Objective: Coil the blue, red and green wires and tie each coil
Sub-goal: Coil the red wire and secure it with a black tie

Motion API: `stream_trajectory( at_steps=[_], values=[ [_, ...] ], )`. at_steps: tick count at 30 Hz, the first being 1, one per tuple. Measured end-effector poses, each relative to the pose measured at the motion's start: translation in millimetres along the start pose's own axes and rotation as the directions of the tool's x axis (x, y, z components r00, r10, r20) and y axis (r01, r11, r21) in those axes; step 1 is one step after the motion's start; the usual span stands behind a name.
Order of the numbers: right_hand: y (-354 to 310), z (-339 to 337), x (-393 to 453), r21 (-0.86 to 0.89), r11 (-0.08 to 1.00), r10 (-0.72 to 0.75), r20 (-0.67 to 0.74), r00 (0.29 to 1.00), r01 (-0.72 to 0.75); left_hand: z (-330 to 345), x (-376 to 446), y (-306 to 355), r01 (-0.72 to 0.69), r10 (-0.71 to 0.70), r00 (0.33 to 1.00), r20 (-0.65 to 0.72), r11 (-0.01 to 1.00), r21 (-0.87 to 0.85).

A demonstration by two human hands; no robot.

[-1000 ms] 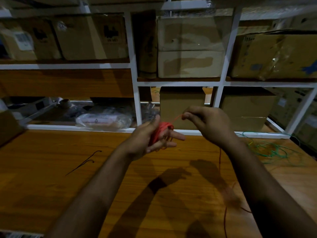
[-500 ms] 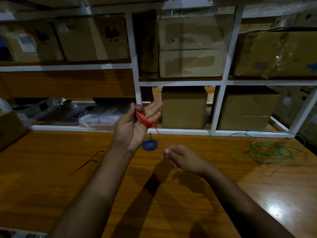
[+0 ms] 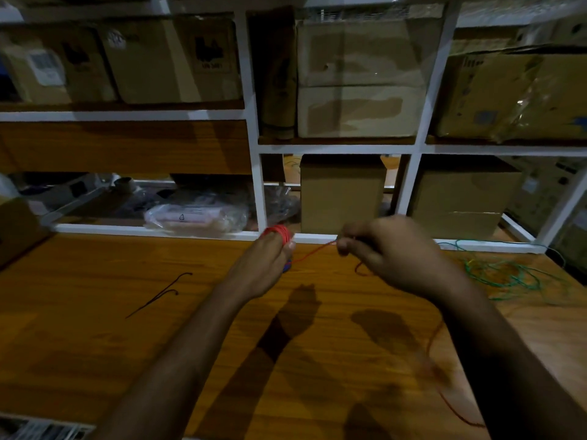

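Head view, looking down on a wooden table [image 3: 95, 344] set against white shelving [image 3: 257, 192] stacked with cardboard boxes [image 3: 341, 198].

Left hand [image 3: 263, 265]: raised above the table, back of the hand to the camera, fingers extended away. A red wire [image 3: 279, 232] is wound in several turns around the fingers, forming a coil near the fingertips. The hand is closed on nothing else; the fingers serve as the former for the coil.

Right hand [image 3: 390, 252]: just beside the left, at about the same height. Thumb and fingers are pinched together on the free run of the red wire — a taut strand spans from the coil to this pinch. Past the right hand the wire drops, trails along the table under the right forearm and runs to the lower right edge.

Blue wire [image 3: 286, 267]: only a small patch shows, directly beneath the left hand, on the table. Whether it is tied cannot be determined.

Green wire [image 3: 508, 274]: loose, uncoiled tangle on the table at the right, well apart from both hands.

Other items — a thin dark tie [image 3: 158, 295] lies on the table to the left; a clear plastic bag [image 3: 193, 217] sits on the lowest shelf behind the table edge.
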State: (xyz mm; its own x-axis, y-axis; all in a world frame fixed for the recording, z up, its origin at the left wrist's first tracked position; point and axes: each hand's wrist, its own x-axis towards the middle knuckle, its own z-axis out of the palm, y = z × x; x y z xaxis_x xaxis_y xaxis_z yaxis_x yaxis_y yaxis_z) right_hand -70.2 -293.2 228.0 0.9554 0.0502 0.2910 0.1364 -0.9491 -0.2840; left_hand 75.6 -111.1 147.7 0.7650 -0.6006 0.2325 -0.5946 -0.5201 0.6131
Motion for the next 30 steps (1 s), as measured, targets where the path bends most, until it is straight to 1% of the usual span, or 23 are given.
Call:
stream_trajectory(
  at_steps=[1,2,3,5,7,9,11,12,13,14,15,18,20,21,22,23,24,25,26,27,28,29,30],
  values=[
    [5,-3,3,0.008,1.0,-0.003,-0.087,0.996,0.004,0,-2,1,0.006,-0.001,0.999,0.036,0.99,-0.14],
    [10,-6,6,0.03,1.0,-0.002,-0.181,0.983,0.007,-2,-4,5,0.007,0.016,0.997,0.078,0.956,-0.293],
    [17,-7,10,0.062,0.998,0.011,-0.263,0.965,0.006,-4,-6,9,-0.004,0.061,0.991,0.119,0.903,-0.429],
    [33,-4,21,0.124,0.992,0.055,-0.354,0.933,-0.012,-9,-9,20,-0.002,0.195,0.956,0.218,0.75,-0.661],
    [45,1,31,0.205,0.978,0.108,-0.366,0.924,-0.033,-17,-11,32,0.085,0.331,0.896,0.295,0.524,-0.847],
    [49,11,38,0.32,0.947,0.131,-0.311,0.941,-0.026,-24,-12,40,0.213,0.453,0.837,0.308,0.249,-0.945],
    [47,25,42,0.409,0.912,0.108,-0.252,0.962,0.005,-30,-13,45,0.372,0.537,0.793,0.289,-0.051,-0.927],
    [44,31,43,0.45,0.893,0.099,-0.221,0.97,0.011,-32,-13,47,0.424,0.559,0.785,0.266,-0.172,-0.889],
    [39,38,43,0.505,0.863,0.101,-0.185,0.978,0.006,-33,-12,50,0.44,0.562,0.793,0.236,-0.259,-0.86],
    [34,44,42,0.578,0.816,0.105,-0.153,0.983,0.002,-35,-12,52,0.412,0.542,0.818,0.191,-0.321,-0.853],
    [29,50,41,0.646,0.763,0.109,-0.127,0.986,-0.001,-37,-10,55,0.353,0.494,0.857,0.147,-0.354,-0.866],
    [11,67,36,0.746,0.664,0.108,-0.043,0.993,-0.04,-41,-4,60,0.186,0.31,0.949,0.059,-0.402,-0.897],
    [1,75,33,0.8,0.595,0.066,0.038,0.997,-0.07,-41,1,60,0.104,0.217,0.976,0.009,-0.432,-0.896],
    [-3,77,31,0.827,0.556,0.04,0.074,0.996,-0.084,-40,4,60,0.051,0.177,0.984,-0.023,-0.398,-0.916],
    [-4,78,30,0.846,0.525,0.015,0.104,0.994,-0.097,-39,6,58,-0.004,0.141,0.989,-0.053,-0.322,-0.947],
    [-6,78,29,0.853,0.511,-0.005,0.128,0.992,-0.108,-36,9,57,-0.061,0.098,0.992,-0.079,-0.178,-0.982],
    [-6,76,28,0.843,0.525,-0.012,0.148,0.989,-0.12,-33,10,54,-0.116,0.054,0.992,-0.114,0.044,-0.992],
    [-7,73,27,0.813,0.566,-0.009,0.167,0.986,-0.133,-30,10,51,-0.158,0.031,0.987,-0.156,0.315,-0.936],
    [-7,69,27,0.764,0.63,0.0,0.181,0.983,-0.14,-25,9,49,-0.182,0.045,0.981,-0.19,0.568,-0.802],
    [-8,65,27,0.693,0.709,0.004,0.18,0.984,-0.129,-20,8,46,-0.197,0.078,0.974,-0.213,0.754,-0.626],
    [-9,60,27,0.601,0.793,0.001,0.161,0.987,-0.099,-16,8,43,-0.204,0.108,0.967,-0.231,0.873,-0.443],
    [-10,56,27,0.496,0.866,-0.002,0.13,0.991,-0.063,-12,7,40,-0.201,0.134,0.962,-0.239,0.939,-0.28],
    [-10,52,27,0.385,0.922,-0.002,0.096,0.995,-0.036,-7,7,37,-0.188,0.157,0.96,-0.233,0.975,-0.121]
  ],
)
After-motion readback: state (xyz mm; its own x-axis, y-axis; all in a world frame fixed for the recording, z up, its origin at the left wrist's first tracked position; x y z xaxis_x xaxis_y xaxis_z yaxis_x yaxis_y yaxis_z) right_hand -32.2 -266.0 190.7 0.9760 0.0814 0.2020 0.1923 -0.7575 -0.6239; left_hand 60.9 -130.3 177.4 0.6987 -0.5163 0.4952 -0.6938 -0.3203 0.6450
